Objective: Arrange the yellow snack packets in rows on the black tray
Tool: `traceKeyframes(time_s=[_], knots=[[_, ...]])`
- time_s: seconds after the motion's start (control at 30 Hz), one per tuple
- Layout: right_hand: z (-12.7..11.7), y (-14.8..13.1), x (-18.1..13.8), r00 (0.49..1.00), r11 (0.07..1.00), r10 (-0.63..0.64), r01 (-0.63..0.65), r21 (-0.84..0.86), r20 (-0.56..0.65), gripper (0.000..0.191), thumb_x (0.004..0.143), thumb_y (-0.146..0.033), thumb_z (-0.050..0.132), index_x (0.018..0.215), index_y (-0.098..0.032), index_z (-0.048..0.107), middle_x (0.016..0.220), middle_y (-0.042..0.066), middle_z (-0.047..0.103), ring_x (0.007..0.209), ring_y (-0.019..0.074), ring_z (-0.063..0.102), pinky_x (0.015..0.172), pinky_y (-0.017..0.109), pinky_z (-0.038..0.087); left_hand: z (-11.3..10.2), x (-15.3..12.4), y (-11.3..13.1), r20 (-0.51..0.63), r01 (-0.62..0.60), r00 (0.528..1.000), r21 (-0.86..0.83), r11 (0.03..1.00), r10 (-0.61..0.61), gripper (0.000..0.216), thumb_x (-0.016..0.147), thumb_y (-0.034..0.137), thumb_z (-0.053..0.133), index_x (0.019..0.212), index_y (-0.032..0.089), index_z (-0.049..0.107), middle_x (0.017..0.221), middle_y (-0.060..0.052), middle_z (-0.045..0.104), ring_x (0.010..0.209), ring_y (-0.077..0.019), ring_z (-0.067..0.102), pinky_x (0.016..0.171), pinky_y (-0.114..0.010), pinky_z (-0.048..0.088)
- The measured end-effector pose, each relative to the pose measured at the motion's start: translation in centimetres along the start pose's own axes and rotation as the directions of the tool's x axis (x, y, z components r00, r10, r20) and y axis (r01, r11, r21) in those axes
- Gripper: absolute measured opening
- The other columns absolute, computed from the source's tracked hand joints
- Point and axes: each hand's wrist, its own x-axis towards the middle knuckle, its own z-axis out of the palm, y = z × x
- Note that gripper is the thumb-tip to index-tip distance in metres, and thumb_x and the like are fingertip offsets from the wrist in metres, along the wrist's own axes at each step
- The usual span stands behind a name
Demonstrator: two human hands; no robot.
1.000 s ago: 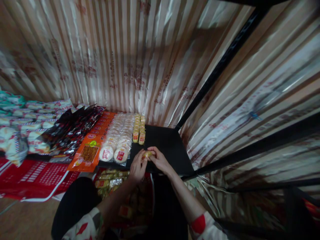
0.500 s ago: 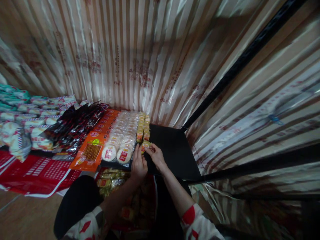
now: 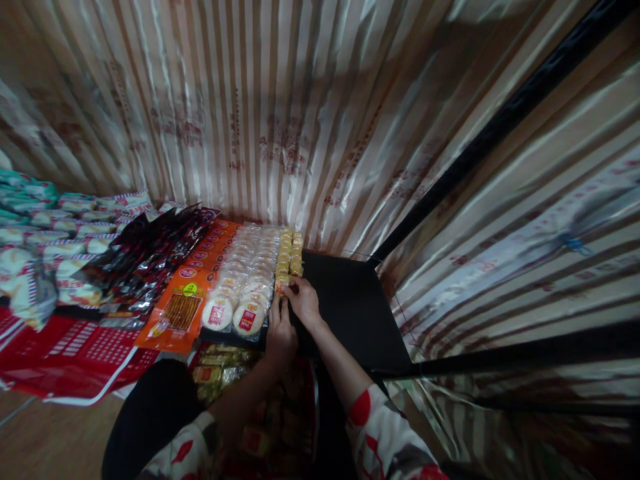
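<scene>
The right grip [image 3: 305, 300] has its fingers and thumb bent toward each other at the near end of two rows of yellow packets [image 3: 285, 252]; what is between them is hidden, so I cannot tell if it pinches a packet. The left grip [image 3: 281, 335], lower and beside it, has the fingers stretched forward and a little spread, with the tips just at the front yellow packet [image 3: 281, 281]. Probably these tips serve as a stop, keeping the row straight while the right grip does the finer work.

Left of both grips, round white crackers [image 3: 249, 318] stand in two leaning rows, labels outward, perhaps so that a buyer can read them. Farther left are an orange pouch [image 3: 184, 312] and dark packets [image 3: 145, 257]. Right of the grips, the black shelf [image 3: 350, 300] is bare. Below the left grip, more yellow packets [image 3: 209, 373] lie loosely, seemingly kept there for a short reach.
</scene>
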Motion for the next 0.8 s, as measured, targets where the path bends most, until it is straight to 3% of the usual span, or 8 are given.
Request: traceKeyframes(time_s=[0.2,0.4,0.53,0.8], knots=[[0.5,0.4,-0.4,0.999,0.995,-0.010,0.013,0.102,-0.038,0.021,0.076,-0.022,0.056,0.096,-0.019,0.060,0.087,0.004,0.061,0.075,0.0162,0.059,0.073,0.029,0.048,0.9,0.7,-1.0,-0.049,-0.047,0.998,0.057,0.997,0.050,0.057,0.072,0.001,0.036,0.129,-0.003,0.039,0.139,-0.026,0.032,0.134,-0.0301,0.025,0.107,-0.046,0.030],[0.1,1.8,-2.0,0.988,0.995,0.038,-0.023,0.101,-0.149,0.024,0.080,-0.026,0.050,0.101,-0.020,0.061,0.095,0.007,0.054,0.073,0.0147,0.057,0.068,0.028,0.051,0.5,0.8,-0.7,-0.043,-0.129,0.990,0.114,0.985,0.135,0.050,0.080,0.004,0.033,0.129,0.000,0.040,0.134,-0.024,0.041,0.128,-0.0281,0.035,0.104,-0.045,0.034],[0.4,3.0,-2.7,0.987,0.994,0.049,-0.033,0.109,-0.153,0.029,0.082,-0.026,0.047,0.107,-0.020,0.060,0.103,0.009,0.052,0.082,0.0161,0.057,0.067,0.027,0.052,0.4,0.8,-0.5,-0.038,-0.156,0.986,0.160,0.975,0.164,0.047,0.081,0.004,0.034,0.126,0.000,0.043,0.130,-0.023,0.045,0.126,-0.0275,0.038,0.103,-0.044,0.036],[0.9,3.8,-3.1,0.988,0.996,-0.065,0.071,0.044,-0.138,0.034,0.083,-0.021,0.043,0.114,-0.023,0.058,0.115,0.008,0.056,0.108,0.0191,0.051,0.092,0.034,0.044,0.7,1.7,-0.4,-0.044,-0.187,0.978,0.253,0.949,0.204,0.041,0.083,0.008,0.039,0.123,0.007,0.049,0.135,-0.016,0.045,0.120,-0.0268,0.044,0.100,-0.043,0.039]])
